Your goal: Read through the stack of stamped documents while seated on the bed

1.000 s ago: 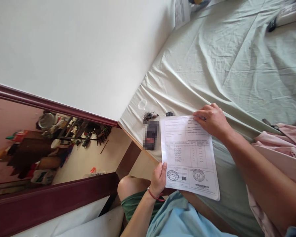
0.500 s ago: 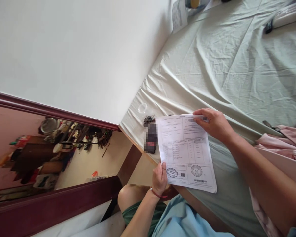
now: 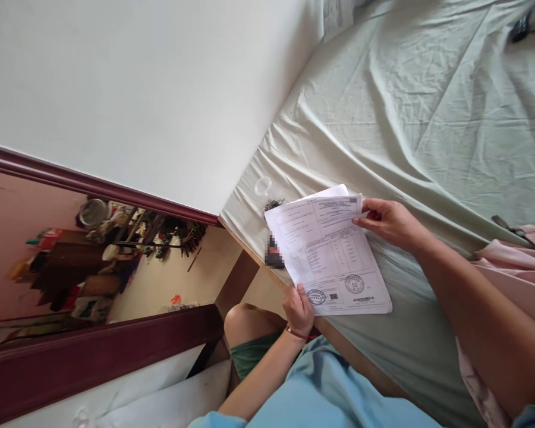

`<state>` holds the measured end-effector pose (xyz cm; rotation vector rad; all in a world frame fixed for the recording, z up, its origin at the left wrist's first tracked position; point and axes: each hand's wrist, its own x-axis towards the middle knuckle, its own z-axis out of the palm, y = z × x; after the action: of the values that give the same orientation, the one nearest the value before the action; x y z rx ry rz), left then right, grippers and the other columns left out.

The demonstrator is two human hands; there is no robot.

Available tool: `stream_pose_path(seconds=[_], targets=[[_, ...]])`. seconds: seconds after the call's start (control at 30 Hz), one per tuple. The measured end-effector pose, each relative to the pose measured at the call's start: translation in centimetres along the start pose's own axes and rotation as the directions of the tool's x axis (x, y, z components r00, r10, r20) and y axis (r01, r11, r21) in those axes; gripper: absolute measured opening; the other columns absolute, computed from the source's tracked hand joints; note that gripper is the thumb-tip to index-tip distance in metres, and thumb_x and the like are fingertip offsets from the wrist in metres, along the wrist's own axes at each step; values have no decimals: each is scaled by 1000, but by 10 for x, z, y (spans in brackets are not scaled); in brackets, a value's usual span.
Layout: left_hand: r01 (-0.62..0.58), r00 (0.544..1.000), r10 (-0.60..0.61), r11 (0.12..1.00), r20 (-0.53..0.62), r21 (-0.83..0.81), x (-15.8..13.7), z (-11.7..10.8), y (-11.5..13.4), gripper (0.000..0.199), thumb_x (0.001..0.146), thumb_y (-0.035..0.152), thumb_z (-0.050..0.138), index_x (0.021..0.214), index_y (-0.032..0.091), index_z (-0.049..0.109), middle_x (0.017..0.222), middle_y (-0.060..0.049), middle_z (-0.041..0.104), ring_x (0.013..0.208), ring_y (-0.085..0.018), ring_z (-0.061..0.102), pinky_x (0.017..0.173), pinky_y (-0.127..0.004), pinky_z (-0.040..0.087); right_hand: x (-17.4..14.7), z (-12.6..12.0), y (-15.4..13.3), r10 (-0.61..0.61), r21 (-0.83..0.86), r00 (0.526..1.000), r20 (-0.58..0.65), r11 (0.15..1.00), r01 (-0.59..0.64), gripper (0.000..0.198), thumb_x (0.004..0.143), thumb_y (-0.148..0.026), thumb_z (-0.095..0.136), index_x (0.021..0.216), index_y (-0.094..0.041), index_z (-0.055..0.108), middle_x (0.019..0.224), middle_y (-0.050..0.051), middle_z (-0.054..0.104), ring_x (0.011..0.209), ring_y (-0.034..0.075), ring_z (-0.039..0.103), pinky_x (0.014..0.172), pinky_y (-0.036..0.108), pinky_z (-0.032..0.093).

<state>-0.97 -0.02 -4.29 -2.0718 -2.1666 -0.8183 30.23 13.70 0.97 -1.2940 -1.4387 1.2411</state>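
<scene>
A stack of printed paper sheets (image 3: 325,255), with a table of text and two round stamps near its bottom edge, is held tilted over the bed's edge. My left hand (image 3: 298,309) is closed on its lower left edge, thumb on top. At the upper right corner, my right hand (image 3: 390,223) pinches the top sheet between thumb and fingers. Part of another sheet (image 3: 336,191) shows behind the top one. Under the left side of the papers lies a dark blurred-out item (image 3: 274,255), partly covered. A dark tangled bunch (image 3: 273,205) sits just above it.
A clear round ring-like piece (image 3: 263,186) lies on the pale green bedsheet (image 3: 428,107) near the white wall (image 3: 138,89). Pink cloth (image 3: 508,255) is at the right. A black-tipped object (image 3: 521,28) lies far right. Cluttered household goods (image 3: 84,267) fill the doorway at left.
The papers have turned counter-clockwise and spread at the top, so a back sheet now shows. They cover more of the dark item. My right hand has shifted slightly at the corner.
</scene>
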Motion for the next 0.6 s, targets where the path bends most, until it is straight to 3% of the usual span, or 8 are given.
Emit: stream_pose_path(seconds=[0.2, 0.37, 0.6], targets=[[20, 999, -20, 1000, 44, 15, 1, -1, 1, 59, 109, 59, 22, 74, 23, 54, 62, -8, 58, 55, -21, 54, 56, -32, 33, -1, 4, -5, 0, -14, 993, -117, 1000, -2, 38, 81, -59, 76, 78, -22, 68, 64, -1, 57, 60, 13, 46, 57, 30, 36], [-5, 999, 2, 998, 54, 63, -1, 1, -1, 57, 110, 55, 22, 77, 22, 56, 64, -8, 58, 57, -22, 54, 57, -33, 32, -5, 6, -8, -35, -104, 990, -134, 994, 21, 28, 87, -50, 69, 76, -23, 69, 61, -2, 56, 57, 13, 45, 57, 31, 37], [16, 999, -17, 999, 30, 46, -6, 3, -3, 57, 110, 56, 22, 78, 22, 55, 62, -6, 56, 54, -21, 53, 57, -33, 32, -8, 12, -6, -178, -294, 942, -285, 951, 91, 15, 92, -39, 65, 87, -25, 70, 84, 4, 72, 63, 17, 56, 64, 34, 42]])
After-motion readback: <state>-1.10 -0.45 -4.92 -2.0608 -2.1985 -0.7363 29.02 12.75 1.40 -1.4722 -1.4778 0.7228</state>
